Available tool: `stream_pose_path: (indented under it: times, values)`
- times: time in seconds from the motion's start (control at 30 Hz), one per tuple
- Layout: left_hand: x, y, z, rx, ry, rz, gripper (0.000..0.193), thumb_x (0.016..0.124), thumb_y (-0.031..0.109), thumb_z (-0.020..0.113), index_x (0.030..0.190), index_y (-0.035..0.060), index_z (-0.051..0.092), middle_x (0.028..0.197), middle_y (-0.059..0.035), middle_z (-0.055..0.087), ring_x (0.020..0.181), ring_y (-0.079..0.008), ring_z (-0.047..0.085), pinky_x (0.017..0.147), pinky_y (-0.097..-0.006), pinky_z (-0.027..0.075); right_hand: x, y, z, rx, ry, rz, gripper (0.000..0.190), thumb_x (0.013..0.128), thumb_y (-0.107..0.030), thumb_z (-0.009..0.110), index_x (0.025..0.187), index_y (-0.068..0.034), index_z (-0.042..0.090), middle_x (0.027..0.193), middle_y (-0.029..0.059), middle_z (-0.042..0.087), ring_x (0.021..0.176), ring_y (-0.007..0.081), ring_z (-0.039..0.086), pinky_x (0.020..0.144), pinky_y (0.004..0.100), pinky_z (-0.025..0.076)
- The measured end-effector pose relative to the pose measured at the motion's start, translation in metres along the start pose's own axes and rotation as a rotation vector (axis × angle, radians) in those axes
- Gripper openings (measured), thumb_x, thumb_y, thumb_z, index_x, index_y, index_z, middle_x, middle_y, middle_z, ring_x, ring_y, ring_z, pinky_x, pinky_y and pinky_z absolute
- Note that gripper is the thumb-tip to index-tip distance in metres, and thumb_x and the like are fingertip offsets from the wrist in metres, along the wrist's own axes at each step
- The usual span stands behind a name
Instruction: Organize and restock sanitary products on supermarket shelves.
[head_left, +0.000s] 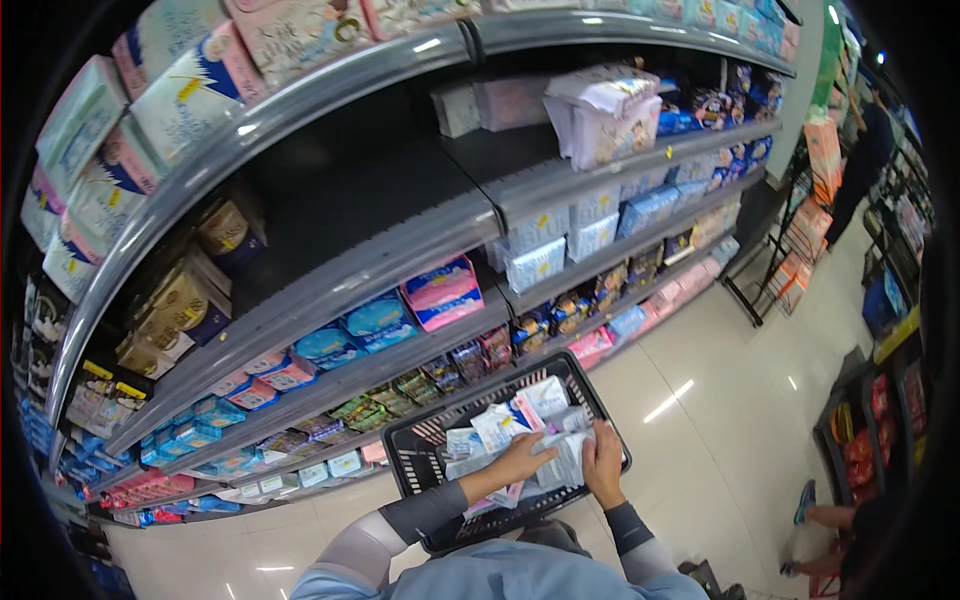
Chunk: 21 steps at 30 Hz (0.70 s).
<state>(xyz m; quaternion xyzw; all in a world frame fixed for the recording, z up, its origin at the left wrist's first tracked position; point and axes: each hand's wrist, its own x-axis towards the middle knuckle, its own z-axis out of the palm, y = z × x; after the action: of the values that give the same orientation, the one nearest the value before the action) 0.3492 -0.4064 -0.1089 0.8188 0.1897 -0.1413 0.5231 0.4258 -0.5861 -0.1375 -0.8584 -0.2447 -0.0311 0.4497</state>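
A black plastic shopping basket (411, 480) stands before me with several soft plastic packs in it. Over its right part, my left hand (517, 459) and my right hand (604, 463) are on a pale grey-white plastic pack (561, 459). The left fingers reach across its top, and the right hand grips its right edge. A white pack with a blue and pink end (502, 426) lies beyond my left hand. Close to the basket's far edge is another white pack (543, 396). Part of the pale pack is hidden by my fingers.
A curved store shelf unit (352, 247) holds several rows of packaged goods beyond the basket. White-lilac packs (611, 120) stand on an upper shelf. At right are a black wire rack (795, 255), a person in dark clothes (862, 157) and another person's leg (829, 516).
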Motion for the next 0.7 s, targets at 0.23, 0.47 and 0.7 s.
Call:
stream_pose_path:
  times: [0.23, 0.47, 0.7]
  values:
    - [-0.020, 0.138, -0.138, 0.014, 0.464, 0.603, 0.037, 0.079, 0.011, 0.059, 0.113, 0.0013, 0.049, 0.104, -0.0132, 0.054, 0.091, -0.0230, 0.056, 0.080, -0.0321, 0.045, 0.009, 0.041, 0.002, -0.035, -0.018, 0.093, 0.031, 0.082, -0.014, 0.048, 0.108, 0.002, 0.054, 0.116, 0.0239, 0.049, 0.110, 0.0383, 0.043, 0.096, 0.0429, 0.032]
    - [0.054, 0.236, -0.276, 0.555, 0.991, 0.901, 0.045, 0.073, 0.014, 0.060, 0.113, -0.0017, 0.047, 0.119, -0.0180, 0.047, 0.110, -0.0342, 0.046, 0.093, -0.0380, 0.038, 0.010, 0.048, 0.009, 0.031, -0.010, 0.125, 0.031, 0.082, -0.013, 0.048, 0.108, 0.003, 0.052, 0.117, 0.0246, 0.047, 0.110, 0.0392, 0.042, 0.096, 0.0439, 0.031]
    - [0.153, 0.275, -0.362, 1.091, 1.155, 0.811, 0.052, 0.072, 0.013, 0.062, 0.119, -0.0007, 0.044, 0.122, -0.0203, 0.046, 0.110, -0.0344, 0.047, 0.094, -0.0389, 0.039, 0.003, 0.046, 0.009, -0.027, -0.023, 0.151, 0.033, 0.083, -0.017, 0.048, 0.111, -0.002, 0.051, 0.117, 0.0215, 0.049, 0.111, 0.0359, 0.044, 0.095, 0.0424, 0.033]
